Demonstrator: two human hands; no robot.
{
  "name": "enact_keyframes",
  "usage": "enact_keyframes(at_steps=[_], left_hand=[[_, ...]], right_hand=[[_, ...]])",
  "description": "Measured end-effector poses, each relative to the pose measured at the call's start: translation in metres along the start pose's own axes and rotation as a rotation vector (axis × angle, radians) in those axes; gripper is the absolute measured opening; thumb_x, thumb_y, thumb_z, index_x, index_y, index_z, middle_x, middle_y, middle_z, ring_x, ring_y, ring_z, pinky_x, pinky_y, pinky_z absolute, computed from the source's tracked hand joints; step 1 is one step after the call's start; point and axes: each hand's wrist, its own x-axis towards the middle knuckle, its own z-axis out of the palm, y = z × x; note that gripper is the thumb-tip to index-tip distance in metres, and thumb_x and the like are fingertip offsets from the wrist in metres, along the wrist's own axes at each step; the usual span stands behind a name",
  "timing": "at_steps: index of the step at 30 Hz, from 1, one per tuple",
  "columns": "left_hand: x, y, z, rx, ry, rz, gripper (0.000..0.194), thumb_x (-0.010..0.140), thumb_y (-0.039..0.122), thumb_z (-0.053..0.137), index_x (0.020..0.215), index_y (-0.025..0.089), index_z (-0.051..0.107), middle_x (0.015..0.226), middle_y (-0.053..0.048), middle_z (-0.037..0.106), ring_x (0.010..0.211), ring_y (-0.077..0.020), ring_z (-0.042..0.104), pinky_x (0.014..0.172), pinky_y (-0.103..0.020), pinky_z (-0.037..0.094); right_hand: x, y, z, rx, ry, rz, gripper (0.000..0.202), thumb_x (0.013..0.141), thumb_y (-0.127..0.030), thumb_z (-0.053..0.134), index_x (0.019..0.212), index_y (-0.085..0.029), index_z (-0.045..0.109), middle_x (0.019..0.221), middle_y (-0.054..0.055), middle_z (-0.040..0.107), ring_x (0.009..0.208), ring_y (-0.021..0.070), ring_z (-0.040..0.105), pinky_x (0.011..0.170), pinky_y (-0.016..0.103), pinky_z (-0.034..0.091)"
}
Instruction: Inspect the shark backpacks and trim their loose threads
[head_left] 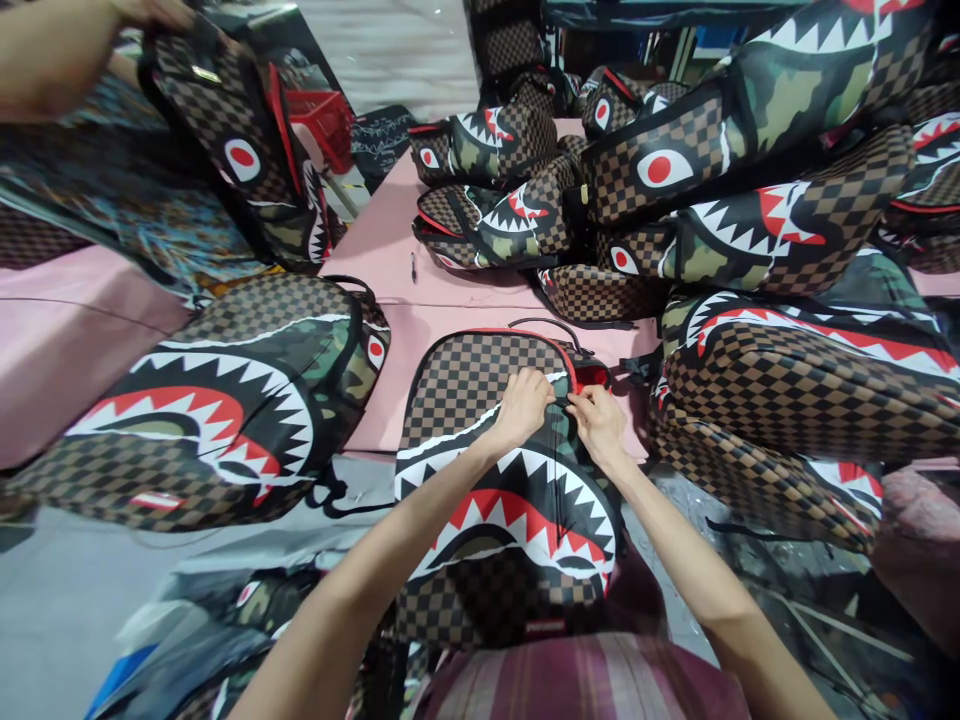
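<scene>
A brown checkered backpack (pixel 465 385) with a shark-mouth print lies in front of me, its lower end against my body. Its top right edge gapes at the zipper, and red lining (pixel 592 377) shows there. My left hand (pixel 527 402) rests on the front panel by that edge, fingers bent and pinched at the rim. Just right of it, my right hand (pixel 598 420) pinches the zipper edge at the opening. What exactly sits between the fingertips is too small to make out. A black carry handle (pixel 551 325) stands up at the bag's far end.
Another shark-print backpack (pixel 202 400) lies to the left. Piled backpacks (pixel 750 210) fill the right side of the pink table (pixel 386 290). A small dark tool (pixel 413 267) lies on the table. At upper left, another person's arm (pixel 67 55) holds up a backpack (pixel 232 130).
</scene>
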Motion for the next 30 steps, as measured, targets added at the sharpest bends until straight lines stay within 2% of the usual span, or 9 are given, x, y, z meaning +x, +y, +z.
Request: enact_keyframes(at_steps=[4, 8, 9, 11, 14, 17, 24, 28, 30], left_hand=[[-0.005, 0.003, -0.017, -0.123, -0.044, -0.096, 0.027, 0.09, 0.024, 0.037, 0.081, 0.015, 0.06, 0.087, -0.008, 0.059, 0.086, -0.0218, 0.047, 0.075, -0.035, 0.034], [-0.04, 0.019, -0.028, -0.451, -0.439, -0.052, 0.044, 0.09, 0.042, 0.035, 0.063, 0.019, 0.062, 0.066, -0.003, 0.058, 0.069, -0.0164, 0.052, 0.07, -0.028, 0.037], [-0.051, 0.026, -0.025, -0.433, -0.469, -0.077, 0.043, 0.087, 0.047, 0.039, 0.063, 0.019, 0.062, 0.066, -0.003, 0.058, 0.068, -0.0166, 0.053, 0.069, -0.027, 0.037], [-0.07, 0.045, -0.011, -0.226, -0.34, -0.23, 0.035, 0.08, 0.05, 0.053, 0.074, 0.017, 0.062, 0.076, -0.007, 0.059, 0.074, -0.0203, 0.054, 0.07, -0.031, 0.037], [-0.09, 0.069, 0.014, 0.053, -0.137, -0.422, 0.041, 0.071, 0.047, 0.065, 0.094, 0.015, 0.056, 0.088, -0.012, 0.057, 0.085, -0.0258, 0.052, 0.073, -0.036, 0.037], [-0.099, 0.079, 0.026, 0.122, -0.148, -0.477, 0.042, 0.074, 0.044, 0.064, 0.101, 0.015, 0.053, 0.091, -0.012, 0.056, 0.088, -0.027, 0.052, 0.073, -0.038, 0.038], [-0.105, 0.071, -0.002, 0.112, -0.511, -0.616, 0.026, 0.086, 0.024, 0.038, 0.094, 0.008, 0.057, 0.079, -0.014, 0.063, 0.078, -0.0242, 0.062, 0.064, -0.029, 0.04], [-0.119, 0.066, -0.033, 0.105, -0.502, -0.631, 0.024, 0.086, 0.022, 0.035, 0.091, 0.014, 0.058, 0.073, -0.009, 0.066, 0.072, -0.0212, 0.063, 0.058, -0.026, 0.037], [-0.127, 0.071, -0.048, 0.112, -0.448, -0.617, 0.026, 0.087, 0.023, 0.033, 0.09, 0.016, 0.057, 0.071, -0.008, 0.066, 0.07, -0.0212, 0.064, 0.056, -0.026, 0.035]], right_hand=[[-0.004, 0.009, -0.003, 0.097, 0.057, 0.089, 0.024, 0.089, -0.032, 0.046, 0.094, -0.022, 0.067, 0.09, 0.005, 0.058, 0.078, 0.0163, 0.053, 0.069, 0.027, 0.04], [-0.031, 0.047, 0.003, 0.27, 0.262, 0.401, 0.031, 0.086, -0.038, 0.044, 0.1, -0.017, 0.064, 0.099, 0.008, 0.057, 0.093, 0.0191, 0.054, 0.083, 0.031, 0.042], [-0.04, 0.057, 0.008, 0.289, 0.284, 0.475, 0.033, 0.085, -0.038, 0.044, 0.101, -0.016, 0.063, 0.101, 0.009, 0.058, 0.096, 0.0203, 0.053, 0.086, 0.032, 0.041], [-0.054, 0.075, 0.023, 0.31, 0.273, 0.592, 0.035, 0.082, -0.036, 0.044, 0.106, -0.014, 0.06, 0.106, 0.012, 0.058, 0.102, 0.022, 0.052, 0.091, 0.036, 0.038], [-0.063, 0.09, 0.046, 0.334, 0.246, 0.711, 0.04, 0.081, -0.031, 0.039, 0.112, -0.012, 0.055, 0.107, 0.014, 0.06, 0.099, 0.022, 0.054, 0.09, 0.038, 0.039], [-0.061, 0.094, 0.059, 0.33, 0.227, 0.755, 0.042, 0.079, -0.026, 0.037, 0.115, -0.01, 0.053, 0.105, 0.014, 0.062, 0.097, 0.0226, 0.056, 0.089, 0.039, 0.04], [-0.046, 0.088, 0.04, 0.328, 0.178, 0.662, 0.047, 0.073, -0.013, 0.04, 0.117, -0.007, 0.052, 0.123, 0.018, 0.052, 0.115, 0.0241, 0.048, 0.099, 0.04, 0.035], [-0.053, 0.051, 0.004, 0.359, 0.168, 0.499, 0.036, 0.078, -0.016, 0.042, 0.111, -0.012, 0.057, 0.125, 0.014, 0.052, 0.118, 0.0232, 0.045, 0.103, 0.04, 0.032], [-0.064, 0.018, -0.01, 0.416, 0.079, 0.251, 0.03, 0.085, -0.02, 0.039, 0.108, -0.018, 0.058, 0.114, 0.009, 0.058, 0.109, 0.0203, 0.051, 0.099, 0.039, 0.038]])
